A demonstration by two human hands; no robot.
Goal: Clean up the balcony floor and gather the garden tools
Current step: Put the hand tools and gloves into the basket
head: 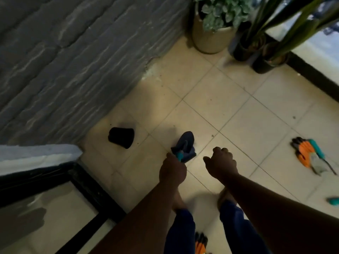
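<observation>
Gripping a teal handle, the left hand has its fingers curled round the end of a small trowel, whose dark blade hangs over the tiled floor at the middle of the frame. Beside it the right hand is curled loosely with nothing in it.

That grip sits right at the tip of the handle, so I would guess the blade could swing or slip out and drop near the bare feet just below.

Further out, a black pot lies tipped on its side at centre left, near the grey wall; a careless step could send it rolling. At the right edge lies an orange glove with a teal-handled tool on it, well apart from the hands and still to be gathered. Specks of dirt dot the tiles towards the potted plants at the upper right, and could get trodden about.
</observation>
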